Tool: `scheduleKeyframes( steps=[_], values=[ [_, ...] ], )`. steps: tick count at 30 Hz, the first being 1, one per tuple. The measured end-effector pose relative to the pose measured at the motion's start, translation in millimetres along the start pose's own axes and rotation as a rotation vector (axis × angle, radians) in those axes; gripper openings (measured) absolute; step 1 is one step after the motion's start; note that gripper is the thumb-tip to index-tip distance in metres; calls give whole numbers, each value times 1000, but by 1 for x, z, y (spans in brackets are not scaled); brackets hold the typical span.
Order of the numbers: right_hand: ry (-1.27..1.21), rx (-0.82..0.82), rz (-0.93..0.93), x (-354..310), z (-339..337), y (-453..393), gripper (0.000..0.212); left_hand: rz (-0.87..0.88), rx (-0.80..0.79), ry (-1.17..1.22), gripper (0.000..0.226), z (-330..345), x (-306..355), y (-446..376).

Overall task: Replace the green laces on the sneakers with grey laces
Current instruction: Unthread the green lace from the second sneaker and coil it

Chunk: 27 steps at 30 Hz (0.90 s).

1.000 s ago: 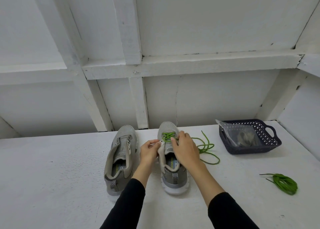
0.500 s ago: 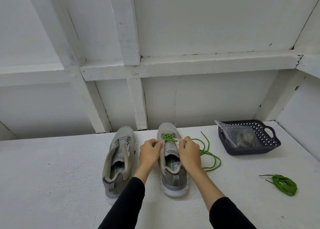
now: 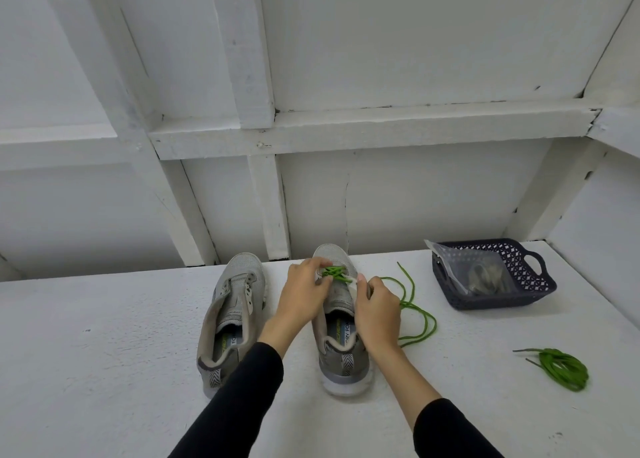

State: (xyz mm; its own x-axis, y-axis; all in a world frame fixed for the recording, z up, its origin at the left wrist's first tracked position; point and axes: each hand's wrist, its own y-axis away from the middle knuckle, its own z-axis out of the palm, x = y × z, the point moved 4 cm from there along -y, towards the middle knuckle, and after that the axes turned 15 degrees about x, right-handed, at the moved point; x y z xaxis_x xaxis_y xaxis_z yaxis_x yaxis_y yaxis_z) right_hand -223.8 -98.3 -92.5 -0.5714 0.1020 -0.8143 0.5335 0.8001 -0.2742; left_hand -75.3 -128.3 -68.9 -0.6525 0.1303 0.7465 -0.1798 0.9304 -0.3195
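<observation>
head | left hand [image 3: 300, 293] pinches green lace [image 3: 335, 273] on right sneaker [image 3: 341, 322] | right hand [image 3: 375, 303] grips eyelet edge | risk: hard tug snags lace, drags sneaker

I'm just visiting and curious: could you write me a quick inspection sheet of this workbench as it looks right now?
Surface: white painted table, scuffed.
Job's things: left sneaker unlaced; right sneaker with its green lace threaded only near the toe, loose end trailing right; coiled green lace lying apart; clear bag, seemingly grey laces, in dark basket.
Clutter: nothing seen.
Hands: left hand at the lace crossings; right hand holds the shoe's eyelet edge.
Cables: nothing seen.
Surroundings: white panelled wall.
</observation>
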Motion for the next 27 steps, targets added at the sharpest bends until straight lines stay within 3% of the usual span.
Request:
scheduleKeyframes(
  steps=[5,8,10,12,16,18,19,22,25,27],
  values=[
    [24,-9,-25,0,2,-1,40,195,-156,-405,27,12,13,-6],
    [47,-10,-31,0,1,-1,40,170,-193,-404,22,15,16,-7],
    [54,-7,-27,0,1,-2,39,-11,-204,-197,17,15,12,-7],
    [66,-1,-25,1,1,-2,38,-259,-172,172,22,9,9,-8],
    [99,-11,-26,-1,0,-2,37,-846,18,821,22,-7,-2,1],
    [118,-16,-25,-1,0,-1,37,-1045,108,934,23,-11,-15,8],
    [126,-16,-22,-1,0,-1,38,-1056,129,866,23,-10,-20,9],
    [141,-6,-36,0,1,-2,39,-844,214,549,13,-10,-20,7],
    [139,-4,-49,-1,2,-1,40,-272,331,174,29,-20,-1,-4],
    [139,-6,-48,-1,2,-2,39,67,227,-39,27,-16,14,-8]
  ],
)
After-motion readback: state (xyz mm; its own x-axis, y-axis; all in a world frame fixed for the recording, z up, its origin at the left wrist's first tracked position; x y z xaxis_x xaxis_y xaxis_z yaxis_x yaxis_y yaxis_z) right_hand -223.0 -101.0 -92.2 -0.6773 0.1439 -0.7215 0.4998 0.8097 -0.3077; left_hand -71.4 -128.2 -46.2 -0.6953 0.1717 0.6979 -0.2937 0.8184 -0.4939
